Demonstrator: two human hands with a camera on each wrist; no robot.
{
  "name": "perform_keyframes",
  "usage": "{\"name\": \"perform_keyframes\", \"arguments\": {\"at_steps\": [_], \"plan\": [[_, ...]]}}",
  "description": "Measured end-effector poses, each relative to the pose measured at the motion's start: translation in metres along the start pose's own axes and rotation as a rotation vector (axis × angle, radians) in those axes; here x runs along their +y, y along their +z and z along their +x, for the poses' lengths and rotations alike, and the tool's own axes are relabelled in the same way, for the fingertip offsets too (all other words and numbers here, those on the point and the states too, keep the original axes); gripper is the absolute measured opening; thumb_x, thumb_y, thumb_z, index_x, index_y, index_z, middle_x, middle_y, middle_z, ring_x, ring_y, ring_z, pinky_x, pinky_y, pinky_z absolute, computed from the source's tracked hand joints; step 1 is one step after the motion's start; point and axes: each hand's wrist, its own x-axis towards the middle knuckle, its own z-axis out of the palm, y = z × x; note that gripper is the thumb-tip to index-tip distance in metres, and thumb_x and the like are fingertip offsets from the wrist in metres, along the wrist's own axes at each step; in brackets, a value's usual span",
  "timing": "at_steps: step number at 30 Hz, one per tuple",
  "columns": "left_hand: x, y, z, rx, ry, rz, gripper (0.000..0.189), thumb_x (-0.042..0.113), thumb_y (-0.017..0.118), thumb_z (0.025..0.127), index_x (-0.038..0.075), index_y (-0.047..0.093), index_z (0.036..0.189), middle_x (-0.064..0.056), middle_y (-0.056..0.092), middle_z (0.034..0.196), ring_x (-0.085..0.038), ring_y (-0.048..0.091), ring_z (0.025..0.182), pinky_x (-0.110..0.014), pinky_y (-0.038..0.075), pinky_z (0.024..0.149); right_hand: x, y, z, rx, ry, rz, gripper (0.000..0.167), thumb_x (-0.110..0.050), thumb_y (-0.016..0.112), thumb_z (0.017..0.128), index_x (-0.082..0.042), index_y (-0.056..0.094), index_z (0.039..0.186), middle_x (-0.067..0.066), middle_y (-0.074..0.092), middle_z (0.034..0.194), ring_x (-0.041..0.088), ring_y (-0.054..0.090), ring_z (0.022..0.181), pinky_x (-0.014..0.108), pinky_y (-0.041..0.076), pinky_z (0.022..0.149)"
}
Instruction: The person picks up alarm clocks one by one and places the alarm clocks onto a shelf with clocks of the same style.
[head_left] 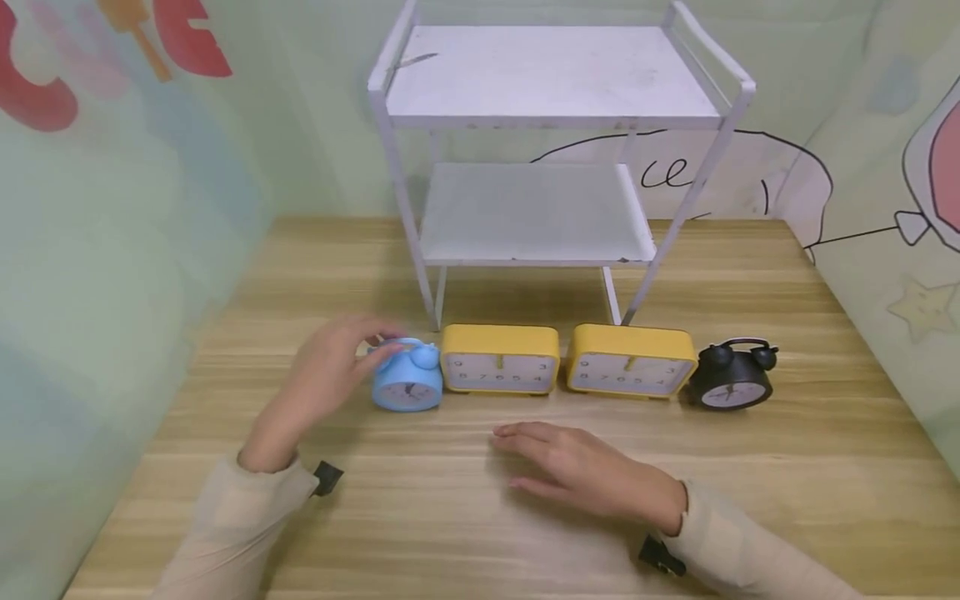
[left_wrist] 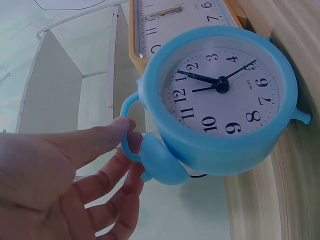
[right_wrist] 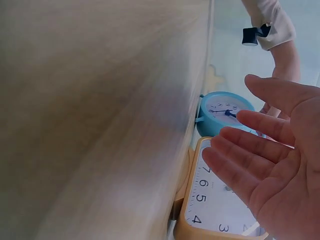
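A blue twin-bell alarm clock stands at the left end of a row of clocks. My left hand pinches its top handle between thumb and fingers; the left wrist view shows the thumb on the handle beside one bell. My right hand hovers over the table in front of the row, its fingers extended and nothing in them. Nearest to it is a yellow rectangular clock, right beside the blue one. A second yellow clock and a black twin-bell alarm clock continue the row to the right.
Behind the clocks rises a white two-tier shelf, its lower tier above the wooden table. Printed cloth walls enclose the left, back and right sides.
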Motion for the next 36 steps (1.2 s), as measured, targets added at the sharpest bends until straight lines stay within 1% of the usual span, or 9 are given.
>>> {"name": "perform_keyframes", "arguments": {"at_steps": [2,6,9,17,21,25,29,33,36], "plan": [[0.0,0.0,0.0,-0.005,-0.005,0.001,0.017,0.015,0.069,0.095,0.007,0.074,0.109,-0.01,0.071,0.11,-0.026,0.064,0.091,-0.045,0.053,0.076,0.0,0.001,-0.002,-0.005,0.014,0.009,0.043,-0.025,0.067,0.097,-0.003,0.058,0.132,0.011,0.058,0.137,0.02,0.053,0.129,0.035,0.045,0.107],[0.0,0.001,-0.001,-0.01,-0.013,-0.01,0.017,0.013,0.067,0.097,0.004,0.073,0.11,-0.012,0.071,0.109,-0.027,0.064,0.092,-0.046,0.054,0.079,0.001,0.002,-0.006,-0.016,0.043,0.04,0.042,-0.026,0.066,0.098,-0.004,0.058,0.133,0.011,0.057,0.139,0.02,0.053,0.129,0.035,0.044,0.107],[0.001,0.003,-0.001,-0.008,-0.021,-0.022,0.017,0.012,0.066,0.097,0.003,0.072,0.11,-0.012,0.07,0.107,-0.028,0.064,0.092,-0.047,0.054,0.08,0.001,0.003,-0.008,-0.017,0.049,0.054,0.042,-0.026,0.065,0.098,-0.004,0.058,0.133,0.011,0.056,0.14,0.02,0.052,0.13,0.035,0.043,0.108],[0.002,0.007,0.0,0.018,-0.01,-0.004,0.014,0.011,0.064,0.098,0.002,0.071,0.107,-0.013,0.07,0.107,-0.033,0.064,0.101,-0.052,0.052,0.088,0.003,0.006,-0.012,-0.018,0.055,0.068,0.044,-0.026,0.066,0.097,-0.004,0.057,0.134,0.01,0.055,0.142,0.02,0.05,0.132,0.036,0.042,0.109],[0.002,0.007,0.0,0.051,-0.009,0.008,0.013,0.01,0.065,0.097,0.002,0.071,0.106,-0.013,0.07,0.103,-0.032,0.065,0.098,-0.05,0.053,0.085,0.003,0.006,-0.014,-0.02,0.07,0.068,0.044,-0.027,0.066,0.098,-0.005,0.057,0.135,0.009,0.054,0.143,0.019,0.049,0.133,0.036,0.041,0.11],[0.006,0.003,-0.001,0.094,-0.019,0.034,0.012,0.006,0.065,0.096,0.002,0.071,0.106,-0.014,0.07,0.102,-0.033,0.065,0.097,-0.051,0.053,0.084,0.003,0.006,-0.016,-0.017,0.085,0.074,0.044,-0.028,0.065,0.098,-0.006,0.057,0.135,0.009,0.053,0.143,0.019,0.048,0.133,0.037,0.041,0.11],[0.014,-0.006,-0.001,0.136,-0.021,0.061,0.013,0.003,0.066,0.095,0.001,0.071,0.106,-0.015,0.07,0.103,-0.034,0.065,0.097,-0.051,0.053,0.083,0.002,0.004,-0.017,-0.015,0.096,0.083,0.043,-0.029,0.064,0.099,-0.007,0.057,0.136,0.009,0.053,0.144,0.019,0.048,0.134,0.037,0.041,0.11],[0.025,-0.015,0.001,0.187,0.006,0.082,0.013,0.005,0.068,0.094,0.002,0.072,0.105,-0.016,0.071,0.102,-0.035,0.065,0.096,-0.052,0.052,0.084,0.002,0.002,-0.017,-0.008,0.1,0.085,0.042,-0.03,0.063,0.1,-0.007,0.058,0.135,0.01,0.053,0.144,0.02,0.048,0.134,0.038,0.042,0.109],[0.035,-0.022,0.002,0.232,0.021,0.096,0.012,0.007,0.068,0.094,0.003,0.073,0.104,-0.015,0.072,0.102,-0.035,0.066,0.095,-0.051,0.049,0.082,0.001,0.001,-0.017,0.005,0.094,0.082,0.042,-0.029,0.063,0.1,-0.006,0.058,0.134,0.011,0.053,0.143,0.021,0.049,0.133,0.039,0.043,0.108]]}}
